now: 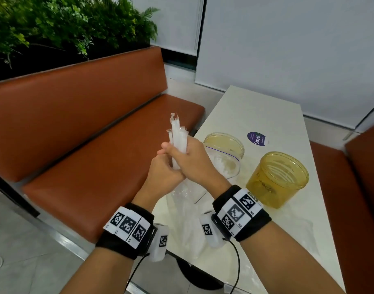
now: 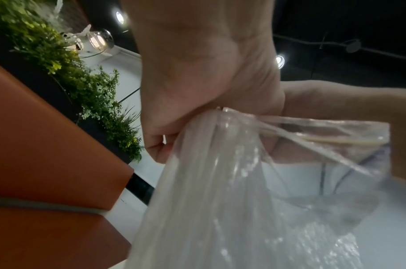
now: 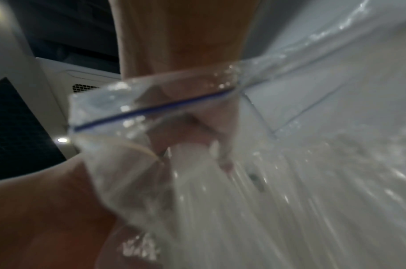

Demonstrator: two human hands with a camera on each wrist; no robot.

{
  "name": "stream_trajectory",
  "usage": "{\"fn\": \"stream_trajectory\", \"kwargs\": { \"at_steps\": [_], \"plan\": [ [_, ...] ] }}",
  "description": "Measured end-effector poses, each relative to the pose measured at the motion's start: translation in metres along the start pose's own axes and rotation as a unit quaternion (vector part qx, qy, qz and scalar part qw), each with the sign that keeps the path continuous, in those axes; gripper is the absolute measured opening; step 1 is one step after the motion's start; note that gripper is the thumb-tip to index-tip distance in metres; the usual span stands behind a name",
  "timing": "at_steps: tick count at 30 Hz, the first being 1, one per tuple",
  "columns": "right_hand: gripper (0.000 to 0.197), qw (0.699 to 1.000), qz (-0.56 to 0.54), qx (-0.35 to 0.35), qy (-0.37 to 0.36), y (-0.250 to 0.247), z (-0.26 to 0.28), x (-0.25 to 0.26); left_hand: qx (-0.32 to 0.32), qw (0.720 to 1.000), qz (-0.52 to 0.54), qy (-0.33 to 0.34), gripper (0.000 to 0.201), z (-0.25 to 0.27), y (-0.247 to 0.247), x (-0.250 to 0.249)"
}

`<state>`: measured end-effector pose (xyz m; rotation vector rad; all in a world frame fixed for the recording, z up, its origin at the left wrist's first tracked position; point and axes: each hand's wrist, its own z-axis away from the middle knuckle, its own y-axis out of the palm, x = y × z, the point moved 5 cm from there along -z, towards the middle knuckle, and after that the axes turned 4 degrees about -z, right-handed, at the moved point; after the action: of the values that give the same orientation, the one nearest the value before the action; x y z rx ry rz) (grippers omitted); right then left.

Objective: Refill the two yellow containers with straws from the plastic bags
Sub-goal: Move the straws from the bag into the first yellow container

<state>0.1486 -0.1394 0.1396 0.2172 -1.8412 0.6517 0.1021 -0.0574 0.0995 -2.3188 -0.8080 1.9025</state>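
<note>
Straws (image 1: 177,136), thin white-wrapped sticks, bunched upright in both hands (image 1: 177,164).

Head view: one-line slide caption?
Both hands grip a bundle of wrapped straws beside two yellow containers.

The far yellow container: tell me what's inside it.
The far yellow container shows only a bare yellowish interior near its rim; no straws are visible. A plastic bag holding white straws stands in front and hides its lower part.
</note>
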Motion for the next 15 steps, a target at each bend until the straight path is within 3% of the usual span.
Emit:
{"fn": "stream_trajectory", "kwargs": {
  "at_steps": [3, 8, 15],
  "plan": [
    [0.029, 0.998, -0.046, -0.045, -0.022, -0.007, -0.003, 0.02, 0.031, 0.999, -0.043, 0.013, 0.053, 0.003, 0.0, -0.005],
    [0.037, 0.988, -0.088, -0.089, -0.085, -0.03, -0.019, 0.072, 0.018, 0.986, -0.166, 0.03, 0.039, 0.002, -0.006, -0.008],
    [0.019, 0.939, -0.244, -0.173, -0.171, -0.112, -0.042, 0.151, 0.008, 0.975, -0.22, 0.008, 0.059, 0.005, -0.022, 0.008]
  ]
}}
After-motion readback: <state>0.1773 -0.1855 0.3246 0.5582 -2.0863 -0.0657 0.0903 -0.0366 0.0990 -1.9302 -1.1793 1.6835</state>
